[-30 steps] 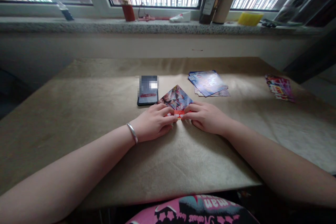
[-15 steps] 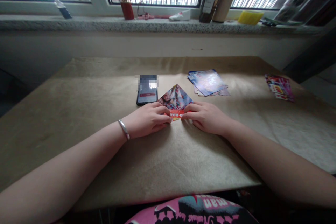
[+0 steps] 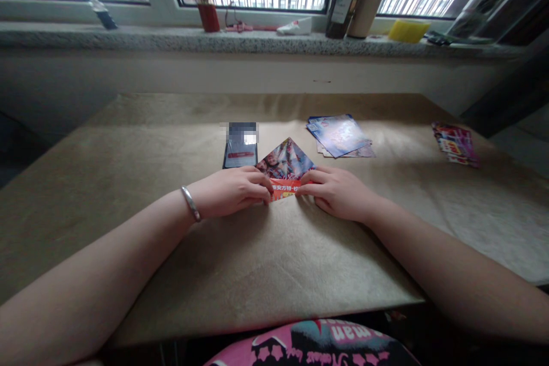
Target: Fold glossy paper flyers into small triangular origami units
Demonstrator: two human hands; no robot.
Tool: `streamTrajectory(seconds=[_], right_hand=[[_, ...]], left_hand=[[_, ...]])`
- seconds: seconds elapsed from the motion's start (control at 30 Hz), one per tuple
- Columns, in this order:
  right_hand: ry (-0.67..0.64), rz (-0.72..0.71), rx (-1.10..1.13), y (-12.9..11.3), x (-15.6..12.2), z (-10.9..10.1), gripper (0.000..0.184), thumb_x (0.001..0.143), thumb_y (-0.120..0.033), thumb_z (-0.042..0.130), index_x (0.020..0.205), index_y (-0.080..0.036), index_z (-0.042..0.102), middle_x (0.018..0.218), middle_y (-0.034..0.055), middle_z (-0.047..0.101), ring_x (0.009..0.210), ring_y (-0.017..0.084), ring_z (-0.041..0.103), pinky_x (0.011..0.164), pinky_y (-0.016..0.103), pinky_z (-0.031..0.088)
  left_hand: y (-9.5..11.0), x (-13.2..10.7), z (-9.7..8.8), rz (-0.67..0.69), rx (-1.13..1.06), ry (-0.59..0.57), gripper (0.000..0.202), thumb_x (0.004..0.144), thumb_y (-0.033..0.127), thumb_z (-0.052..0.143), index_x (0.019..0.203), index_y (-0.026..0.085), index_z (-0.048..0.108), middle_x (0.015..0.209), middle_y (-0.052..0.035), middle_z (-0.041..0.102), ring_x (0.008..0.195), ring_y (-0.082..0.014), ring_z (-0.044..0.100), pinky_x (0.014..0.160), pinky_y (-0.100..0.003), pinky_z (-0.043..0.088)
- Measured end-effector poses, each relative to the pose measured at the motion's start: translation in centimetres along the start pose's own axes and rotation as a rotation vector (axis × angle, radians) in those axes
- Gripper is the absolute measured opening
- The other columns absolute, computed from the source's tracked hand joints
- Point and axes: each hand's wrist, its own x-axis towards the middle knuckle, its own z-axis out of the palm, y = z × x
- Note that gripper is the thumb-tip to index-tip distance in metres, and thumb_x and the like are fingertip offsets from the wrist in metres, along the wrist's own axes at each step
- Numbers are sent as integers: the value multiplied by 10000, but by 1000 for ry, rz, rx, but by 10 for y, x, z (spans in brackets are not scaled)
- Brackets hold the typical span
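A folded sheet of printed paper (image 3: pixel 288 161) lies on the table in front of me, its point facing away and a red band with characters along its near side. My left hand (image 3: pixel 235 191), with a silver bangle at the wrist, grips the left end of the near edge with its fingers bent. On the other side, my right hand (image 3: pixel 337 191) has its fingertips pinched on the right part of that edge. The two hands are a short gap apart. Fingers cover both side corners of the paper.
A phone (image 3: pixel 241 154) lies just beyond my left hand. Stacked printed sheets (image 3: pixel 341 132) lie farther back to the right, and more colourful printed papers (image 3: pixel 455 146) near the right edge. A windowsill (image 3: pixel 266 43) with jars and small items runs behind the table (image 3: pixel 150 148).
My left hand has slid a little to the left along the paper's near edge, uncovering more of the red band. My right hand and the paper stay where they were.
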Motion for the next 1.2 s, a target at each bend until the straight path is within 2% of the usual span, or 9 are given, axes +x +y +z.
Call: streamTrajectory(seconds=[0.43,0.7,0.9,1.2], right_hand=[[-19,-22,-24,-1,0,0,336,835,-132,464,1110,-233,629,1063,83,617,907,191,516,728,311,422],[-49,-36,-25,-9,8,1,349,860,-152,459,1158,-261,605,1059,86,599,904,196,490,748,320,408],[-58,-24,-47,-9,10,-1,348,849,-145,460,1142,-250,615,1060,94,598,893,204,496,735,328,415],[-19,-7,26,3,1,1,371,788,-82,472,1079,-236,642,1046,73,621,907,181,533,739,302,431]], left_hand=[[-5,-4,-4,-14,0,-30,287,828,122,499,950,287,700,1058,0,642,970,-153,569,865,-267,457],[-5,-4,-3,-6,-24,-14,265,848,160,469,926,268,698,1024,-19,640,936,-151,550,852,-268,450],[1,-2,1,-22,46,1,246,877,251,478,1036,262,665,989,-57,594,899,-182,494,820,-307,437],[-5,-4,-2,-26,-79,-29,244,892,223,453,942,247,691,994,-44,615,940,-164,515,866,-293,428]])
